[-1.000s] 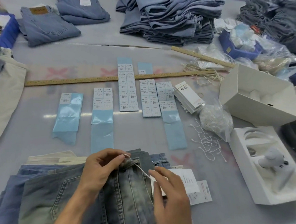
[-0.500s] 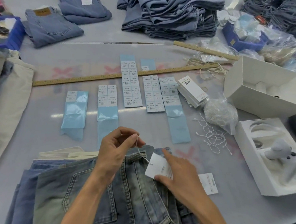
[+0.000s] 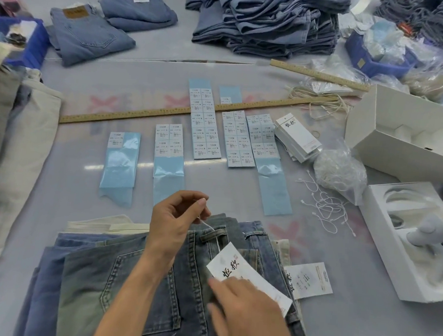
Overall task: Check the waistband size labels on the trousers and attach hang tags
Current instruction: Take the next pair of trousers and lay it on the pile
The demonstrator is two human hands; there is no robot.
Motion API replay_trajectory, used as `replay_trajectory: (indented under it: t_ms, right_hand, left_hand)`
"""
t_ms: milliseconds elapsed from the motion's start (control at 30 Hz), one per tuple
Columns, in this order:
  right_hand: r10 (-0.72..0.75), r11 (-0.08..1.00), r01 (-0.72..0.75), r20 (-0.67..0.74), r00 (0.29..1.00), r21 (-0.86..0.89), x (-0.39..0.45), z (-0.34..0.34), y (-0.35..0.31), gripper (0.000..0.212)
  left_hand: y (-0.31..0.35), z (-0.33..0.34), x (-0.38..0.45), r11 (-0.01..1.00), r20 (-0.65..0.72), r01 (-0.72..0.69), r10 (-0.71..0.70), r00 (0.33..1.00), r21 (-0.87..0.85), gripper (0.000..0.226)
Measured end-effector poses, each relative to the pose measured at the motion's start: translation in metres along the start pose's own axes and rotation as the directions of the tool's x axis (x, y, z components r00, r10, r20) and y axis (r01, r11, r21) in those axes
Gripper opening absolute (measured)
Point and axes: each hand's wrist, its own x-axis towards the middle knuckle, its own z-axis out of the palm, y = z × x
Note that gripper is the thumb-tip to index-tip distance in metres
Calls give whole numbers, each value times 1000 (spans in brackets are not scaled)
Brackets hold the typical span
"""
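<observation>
A stack of washed blue jeans [image 3: 139, 280] lies at the table's near edge, waistbands away from me. My left hand [image 3: 174, 222] pinches the end of a white tag string [image 3: 207, 224] above the top pair's belt loop [image 3: 213, 238]; the string runs through the loop to a white hang tag [image 3: 237, 270]. My right hand [image 3: 247, 311] lies on the tag's lower end, fingers fairly straight, pressing it on the denim. A second tag [image 3: 309, 280] lies to the right of the jeans. A pile of hang tags [image 3: 297, 136] and loose strings [image 3: 325, 206] sit further right.
Blue strips of size stickers [image 3: 206, 124] lie in rows mid-table beside a long wooden ruler [image 3: 166, 111]. Two open white boxes [image 3: 405, 144] stand at the right, one holding a grey device [image 3: 431, 232]. Folded jeans stacks [image 3: 267, 21] fill the far side. Beige trousers [image 3: 19, 153] lie left.
My left hand has drawn the string up through the belt loop. The hang tag has slid down onto the denim and turned print-side up, with my right hand moving down onto it.
</observation>
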Motion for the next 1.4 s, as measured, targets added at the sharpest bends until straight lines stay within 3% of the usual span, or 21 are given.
replay_trajectory:
  t_ms: [33, 100, 167, 200, 300, 433, 500, 533, 633, 667, 800, 933, 1000, 1067, 1133, 1267, 1400]
  right_hand:
    - [-36, 999, 37, -47, 998, 32, -2, 6, -3, 27]
    - [6, 954, 41, -154, 988, 298, -1, 16, 4, 17]
    - [271, 818, -94, -236, 933, 568, 6, 16, 21, 22]
    - [352, 774, -149, -223, 909, 616, 11, 16, 31, 26]
    - [345, 833, -256, -100, 933, 490, 21, 20, 49, 24]
    - [205, 946, -170, -101, 974, 277, 31, 31, 42, 12]
    - [225, 945, -182, -134, 965, 272, 36, 35, 41, 3]
    - [240, 944, -194, -153, 959, 266, 38, 36, 41, 4]
    - [251, 950, -204, -188, 949, 237, 39, 35, 39, 5]
    - [240, 956, -197, -194, 951, 218, 39, 33, 38, 10]
    - [130, 985, -102, -206, 970, 141, 38, 34, 38, 18]
    - [43, 994, -17, -258, 965, 105, 38, 37, 40, 18]
    - [44, 979, 15, -281, 959, 204, 38, 39, 40, 8]
    - [85, 937, 11, -257, 963, 349, 38, 41, 40, 5]
    - [114, 900, 7, -251, 961, 435, 38, 41, 40, 3]
    - [146, 884, 27, -330, 932, 467, 37, 38, 40, 6]
    - [186, 838, 42, -357, 915, 544, 35, 37, 37, 9]
  left_hand:
    - [-1, 0, 0, 1000, 11, 5, -5, 1000, 9, 9]
    - [-4, -1, -2, 999, 22, 20, -21, 1000, 30, 10]
    - [-5, -1, -3, 997, 25, 30, -32, 999, 67, 11]
    - [-5, -1, -4, 995, 29, 26, -29, 999, 94, 10]
    - [-3, 2, -7, 990, 91, 1, -14, 996, 139, 13]
    - [1, 10, -10, 971, 127, -25, -5, 992, 240, 16]
    - [4, 10, -12, 868, 150, -192, 137, 979, 459, 16]
    - [7, 9, -13, 770, 193, -301, 232, 953, 562, 14]
    - [21, 6, -16, 383, 363, -556, 469, 805, 738, 3]
    - [26, 6, -17, 310, 390, -588, 512, 765, 747, 6]
    - [40, 5, -20, 246, 412, -645, 595, 690, 724, 9]
    - [47, 6, -21, 330, 346, -643, 630, 695, 691, 6]
    - [47, 10, -22, 518, 251, -602, 595, 764, 608, 6]
    - [46, 16, -23, 770, 168, -482, 456, 874, 418, 10]
    - [45, 22, -25, 917, 159, -331, 301, 940, 223, 13]
    - [41, 31, -26, 984, 245, -171, 152, 957, 57, 12]
    - [37, 33, -24, 991, 309, -133, 118, 944, 29, 8]
